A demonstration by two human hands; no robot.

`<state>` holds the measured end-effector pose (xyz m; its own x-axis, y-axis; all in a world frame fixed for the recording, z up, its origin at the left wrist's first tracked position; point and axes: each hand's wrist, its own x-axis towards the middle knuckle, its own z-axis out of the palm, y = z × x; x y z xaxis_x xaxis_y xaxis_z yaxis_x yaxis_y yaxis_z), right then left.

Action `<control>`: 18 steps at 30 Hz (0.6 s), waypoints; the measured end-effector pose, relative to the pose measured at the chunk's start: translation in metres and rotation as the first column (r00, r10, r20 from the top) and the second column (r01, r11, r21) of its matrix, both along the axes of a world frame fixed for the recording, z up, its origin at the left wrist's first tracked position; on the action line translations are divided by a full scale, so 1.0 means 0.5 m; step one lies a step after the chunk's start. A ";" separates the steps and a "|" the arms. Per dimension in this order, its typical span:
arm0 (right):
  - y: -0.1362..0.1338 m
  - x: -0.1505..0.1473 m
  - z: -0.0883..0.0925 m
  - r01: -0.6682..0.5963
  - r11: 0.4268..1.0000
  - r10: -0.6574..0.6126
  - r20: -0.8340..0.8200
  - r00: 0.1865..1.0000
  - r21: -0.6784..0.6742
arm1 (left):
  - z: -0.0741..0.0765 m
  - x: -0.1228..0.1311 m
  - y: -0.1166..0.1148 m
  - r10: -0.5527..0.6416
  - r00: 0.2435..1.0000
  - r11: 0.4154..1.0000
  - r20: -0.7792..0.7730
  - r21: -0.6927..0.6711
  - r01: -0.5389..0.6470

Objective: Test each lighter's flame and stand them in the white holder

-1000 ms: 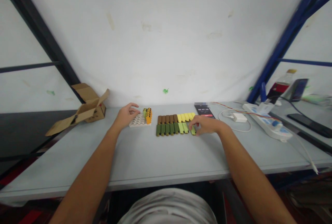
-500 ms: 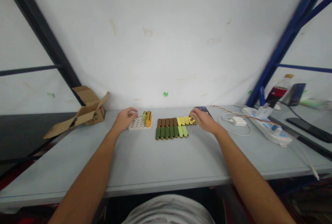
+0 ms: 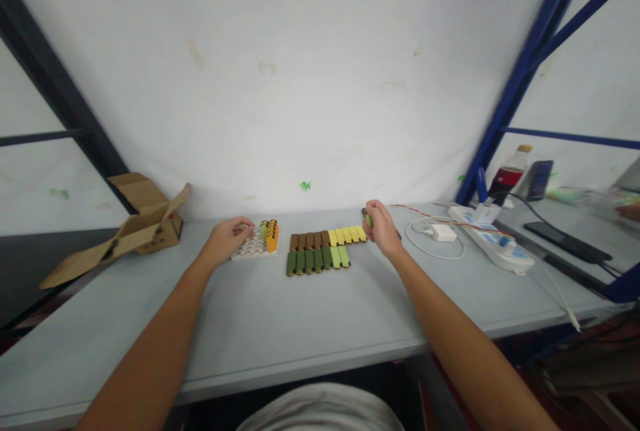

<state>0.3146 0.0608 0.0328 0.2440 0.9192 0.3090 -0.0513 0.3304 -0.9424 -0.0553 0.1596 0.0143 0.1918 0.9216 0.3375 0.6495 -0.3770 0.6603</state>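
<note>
My left hand (image 3: 227, 239) is at the left side of a white tray (image 3: 249, 256) with rows of round holes, its fingers drawn together; anything between them is hidden. Orange pieces (image 3: 271, 236) and light green pieces (image 3: 263, 229) stand upright at the tray's right end. My right hand (image 3: 381, 228) is closed around a small light green piece (image 3: 369, 219), just above the table. Between the hands lie two rows of flat, battery-like strips: brown strips (image 3: 310, 241) and yellow strips (image 3: 345, 236) behind, dark green strips (image 3: 309, 260) and light green strips (image 3: 340, 257) in front.
A dark phone (image 3: 399, 234) lies partly behind my right hand. To the right are a white charger (image 3: 443, 232) with its cable, a power strip (image 3: 493, 244) and a cola bottle (image 3: 507, 178). An opened cardboard box (image 3: 155, 228) sits at the left by the wall.
My right hand has lifted away from the right end of the yellow row with the light green piece. My left hand stays by the tray. The whole view has shifted slightly.
</note>
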 end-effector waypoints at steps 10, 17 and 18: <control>-0.009 -0.015 0.006 -0.127 0.992 0.126 -0.041 0.991 -0.021 | -0.007 -0.004 0.006 -0.018 1.000 1.000 -0.006 -0.008 0.018; -0.014 -0.026 0.004 -0.079 0.996 0.080 -0.055 0.995 0.029 | -0.016 -0.008 0.014 -0.025 0.999 1.000 -0.022 -0.014 0.025; -0.014 -0.026 0.004 -0.086 0.996 0.088 -0.065 0.994 0.037 | -0.015 -0.007 0.013 -0.023 1.000 1.000 -0.016 -0.013 0.023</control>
